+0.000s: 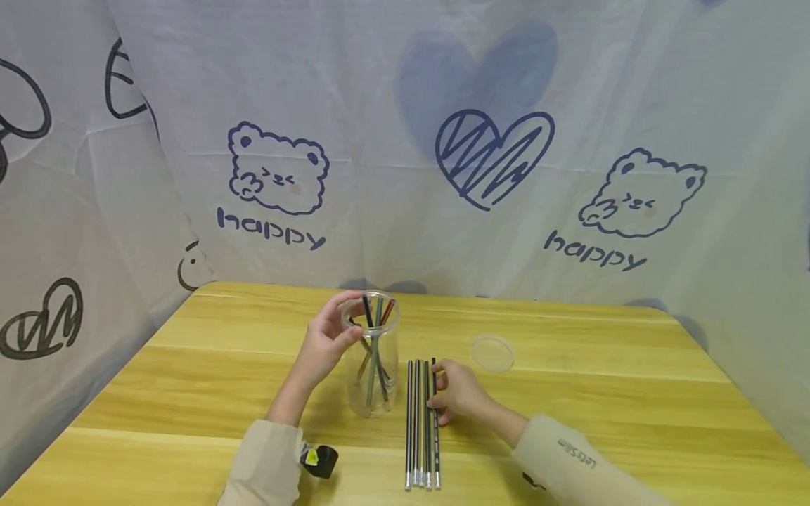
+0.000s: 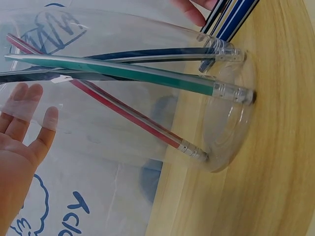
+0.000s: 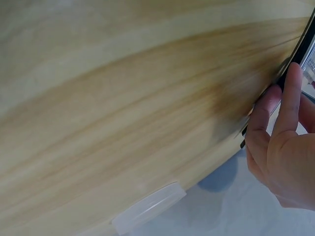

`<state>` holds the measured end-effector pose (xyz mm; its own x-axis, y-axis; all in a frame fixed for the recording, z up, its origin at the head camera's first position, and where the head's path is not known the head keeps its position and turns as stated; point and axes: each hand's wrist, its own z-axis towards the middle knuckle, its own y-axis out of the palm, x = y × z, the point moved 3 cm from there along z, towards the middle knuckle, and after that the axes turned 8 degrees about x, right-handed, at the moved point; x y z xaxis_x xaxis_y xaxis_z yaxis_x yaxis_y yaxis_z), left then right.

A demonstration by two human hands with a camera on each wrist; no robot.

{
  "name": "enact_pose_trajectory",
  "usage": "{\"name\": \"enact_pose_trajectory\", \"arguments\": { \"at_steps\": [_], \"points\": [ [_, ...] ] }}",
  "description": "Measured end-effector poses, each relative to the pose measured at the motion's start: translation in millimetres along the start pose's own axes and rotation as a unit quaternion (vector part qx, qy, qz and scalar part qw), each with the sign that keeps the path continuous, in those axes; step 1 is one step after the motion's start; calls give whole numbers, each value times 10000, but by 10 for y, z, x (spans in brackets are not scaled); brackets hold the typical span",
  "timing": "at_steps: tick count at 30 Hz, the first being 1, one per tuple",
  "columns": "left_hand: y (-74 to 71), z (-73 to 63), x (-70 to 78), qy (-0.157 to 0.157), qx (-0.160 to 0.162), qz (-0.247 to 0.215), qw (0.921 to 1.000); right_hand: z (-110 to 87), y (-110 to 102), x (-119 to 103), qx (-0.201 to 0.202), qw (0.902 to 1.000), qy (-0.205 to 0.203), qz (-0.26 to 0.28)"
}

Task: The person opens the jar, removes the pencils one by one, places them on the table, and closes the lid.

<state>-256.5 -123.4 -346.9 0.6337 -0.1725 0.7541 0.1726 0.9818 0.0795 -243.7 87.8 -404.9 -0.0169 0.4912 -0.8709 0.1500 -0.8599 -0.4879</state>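
Observation:
My left hand (image 1: pixel 325 339) holds a clear plastic jar (image 1: pixel 351 393) near its rim, fingers and thumb around it. The jar stands upright on the table. Leaning inside are several striped pencils, among them a green pencil (image 2: pixel 147 74) and a red pencil (image 2: pixel 130 114), their eraser ends down. To the right of the jar lies a row of dark pencils (image 1: pixel 415 422), silver ferrules towards me. At the right end of that row my right hand (image 1: pixel 465 390) pinches the outermost pencil (image 1: pixel 436 450); in the right wrist view the fingertips touch a dark pencil (image 3: pixel 304 44).
A round clear lid (image 1: pixel 492 353) lies on the wooden table (image 1: pixel 601 393), beyond my right hand. Behind the table hangs a white cloth (image 1: pixel 380 232) printed with bears and hearts. A small black object (image 1: pixel 321 462) sits by my left sleeve.

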Motion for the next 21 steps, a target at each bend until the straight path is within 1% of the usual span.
{"name": "enact_pose_trajectory", "arguments": {
  "at_steps": [11,19,21],
  "points": [
    [-5,2,10,16,19,-28,10000,-1,5,-15,11,10000,-30,-63],
    [6,-3,20,42,22,-75,10000,-5,-13,-12,-108,9997,-51,202],
    [12,-3,21,43,12,-58,10000,-4,-32,-33,-128,9997,-54,178]
  ]
}}
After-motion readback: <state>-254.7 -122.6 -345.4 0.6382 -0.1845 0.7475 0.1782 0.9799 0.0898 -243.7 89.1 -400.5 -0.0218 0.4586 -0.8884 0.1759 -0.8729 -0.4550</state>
